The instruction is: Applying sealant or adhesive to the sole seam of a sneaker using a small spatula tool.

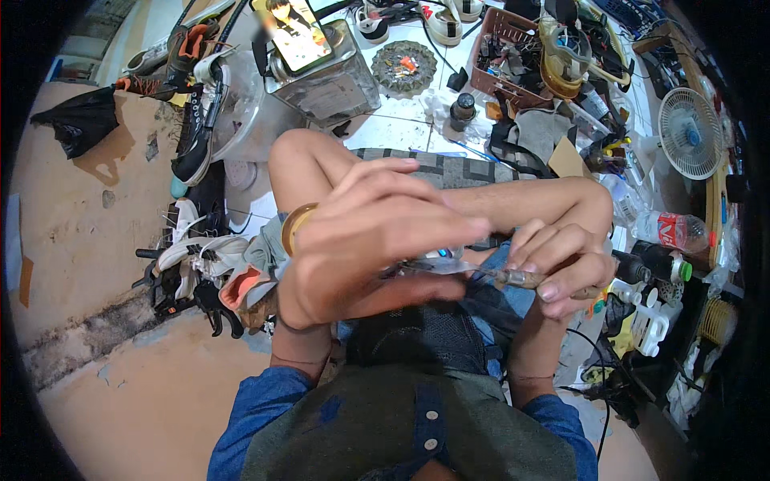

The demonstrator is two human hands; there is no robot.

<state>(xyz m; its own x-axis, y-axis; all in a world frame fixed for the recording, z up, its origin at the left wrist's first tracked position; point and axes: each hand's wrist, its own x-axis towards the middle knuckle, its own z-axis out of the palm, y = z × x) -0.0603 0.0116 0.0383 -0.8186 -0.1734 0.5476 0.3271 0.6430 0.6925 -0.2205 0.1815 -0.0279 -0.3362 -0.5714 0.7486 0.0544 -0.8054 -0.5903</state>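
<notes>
Small tool held in the right hand

A small tool (523, 278) is gripped by the right hand's (569, 260) fingers, at about three o'clock from the left hand (353, 236). The left hand is blurred, so whether anything is held there cannot be told. A grey dish (383, 77) is seen at twelve o'clock, a white fan (691, 132) at two.

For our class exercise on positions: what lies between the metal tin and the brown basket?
In the head view, a round dish holding red and orange bits, then a small black object nearer the basket.
</notes>
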